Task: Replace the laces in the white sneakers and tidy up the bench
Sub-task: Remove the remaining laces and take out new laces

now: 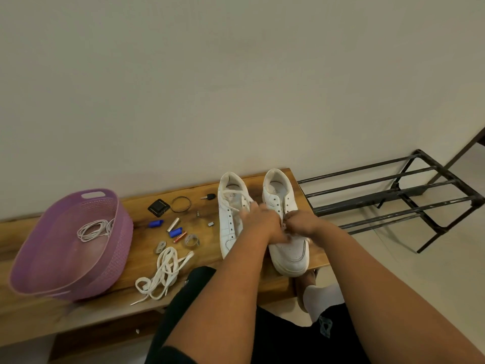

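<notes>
Against a bare pale wall, a wooden surface point(265, 287) carries two white sneakers side by side, heels to the wall. Both hands work over the right sneaker point(284, 232): the left hand point(262, 223) and the right hand point(301, 222) are bunched at its lower eyelets, fingers curled tight as if pinching a lace, though the lace itself is too hidden there to say for sure. The left sneaker point(231, 222) sits touching the left wrist, a lace slack across its upper eyelets.

A loose white flat lace point(164, 274) lies in a heap near the front edge. It looks soft, light and floppy, so I would take it by the stiff tip to thread it, and hold the sneaker steady by its firm sidewall.

Small clutter, including a blue cap point(156, 223), a battery point(180, 236), a key point(208, 197) and a braided ring point(181, 204), lies between the shoes and a purple basket point(123, 243) holding a coiled thin cord point(94, 229). A black metal shoe rack point(393, 195) stands on the floor beyond.
</notes>
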